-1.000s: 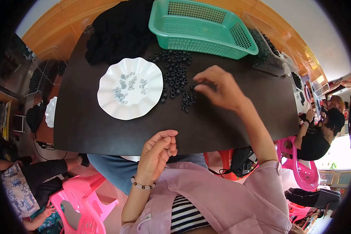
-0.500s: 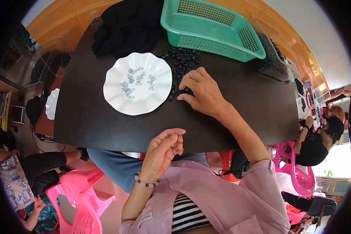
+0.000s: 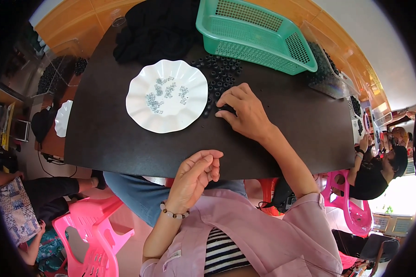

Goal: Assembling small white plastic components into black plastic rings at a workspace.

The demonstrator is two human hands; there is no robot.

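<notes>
My right hand (image 3: 248, 113) hovers low over a scatter of small black ring-shaped beads (image 3: 223, 78) on the dark table. Its fingers curl down and stay apart from the thumb, with black beads showing in the gap. Just left of it sits a white plate with a wavy rim (image 3: 141, 113). Small clear glassy beads (image 3: 155, 102) lie on that plate in loose clusters. My left hand (image 3: 196, 173) is raised by the table's front edge, thumb pressed to the fingers. Whatever it may hold between the tips is too small to make out.
A green plastic basket (image 3: 259, 54) stands at the back, beside a clear bin of black beads (image 3: 326, 76). Black cloth (image 3: 157, 34) is heaped at the back left. Pink chairs (image 3: 90, 231) and other people sit around the table (image 3: 111, 147).
The view has shifted a little, so the plate and basket appear slightly to the right. Both hands keep nearly the same pose; my right hand stays over the black beads.
</notes>
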